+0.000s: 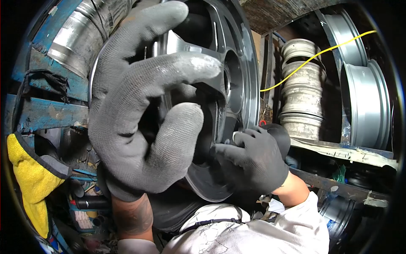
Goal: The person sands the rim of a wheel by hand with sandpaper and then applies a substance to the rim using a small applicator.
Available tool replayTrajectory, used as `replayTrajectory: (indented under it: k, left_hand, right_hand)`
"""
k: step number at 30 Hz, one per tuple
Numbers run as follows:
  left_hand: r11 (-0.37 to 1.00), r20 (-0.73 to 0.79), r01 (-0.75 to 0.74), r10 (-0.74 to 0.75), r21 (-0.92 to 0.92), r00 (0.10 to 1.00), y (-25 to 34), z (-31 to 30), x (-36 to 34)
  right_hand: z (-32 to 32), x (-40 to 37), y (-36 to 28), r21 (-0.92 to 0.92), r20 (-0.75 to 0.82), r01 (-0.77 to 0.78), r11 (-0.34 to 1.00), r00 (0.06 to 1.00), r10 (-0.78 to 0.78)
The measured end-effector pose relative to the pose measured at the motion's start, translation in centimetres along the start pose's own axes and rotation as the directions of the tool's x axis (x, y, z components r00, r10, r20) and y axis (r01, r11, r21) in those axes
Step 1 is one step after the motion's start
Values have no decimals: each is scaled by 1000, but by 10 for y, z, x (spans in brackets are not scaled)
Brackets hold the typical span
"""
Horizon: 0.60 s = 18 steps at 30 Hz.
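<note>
My left hand, in a grey glove with a pale smear on one finger, is raised close to the camera. Its fingers are curved and apart, with nothing between them, and they cover part of a dark car wheel rim. My right hand, gloved too, is at the rim's lower right with its fingers curled in. A small whitish spot shows by those fingers, but what they hold is hidden. The rim stands tilted in front of my body, its spokes facing right.
Stacked worn rims and silver rims fill a rack at right, crossed by a yellow cable. A yellow cloth hangs at left near blue boards. Another silver rim lies upper left.
</note>
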<state>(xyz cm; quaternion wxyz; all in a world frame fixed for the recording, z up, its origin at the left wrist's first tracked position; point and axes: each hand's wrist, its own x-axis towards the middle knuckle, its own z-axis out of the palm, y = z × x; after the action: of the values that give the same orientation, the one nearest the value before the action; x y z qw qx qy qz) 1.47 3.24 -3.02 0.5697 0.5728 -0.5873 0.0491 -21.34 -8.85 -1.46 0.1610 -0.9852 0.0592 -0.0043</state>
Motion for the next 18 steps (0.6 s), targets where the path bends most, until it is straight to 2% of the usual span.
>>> replayTrajectory:
  k: [4,7,11,14,18]
  left_hand:
    - [998,-7,40,-40,-40,999,2,1,-1]
    - [999,-25,14,-15,-49,1000,1,2,-1]
    - [1000,34,-25,25,-6,999,-4,-3,1]
    - [997,4,2,-2,-73,1000,-3,2,0]
    - [998,13,14,-13,-57,1000,1,0,1]
  right_hand:
    - [-2,-5,-1,-18,21,60,998,998,-60]
    - [-27,-8,-6,-15,-41,14,1000,999,-15]
    - [-22,-17,-8,48,-40,-4,999,999,6]
    - [1,-6,-6,16,-77,-10,1000,997,11]
    - [2,-5,-11,-98,-26,8,995,1000,-11]
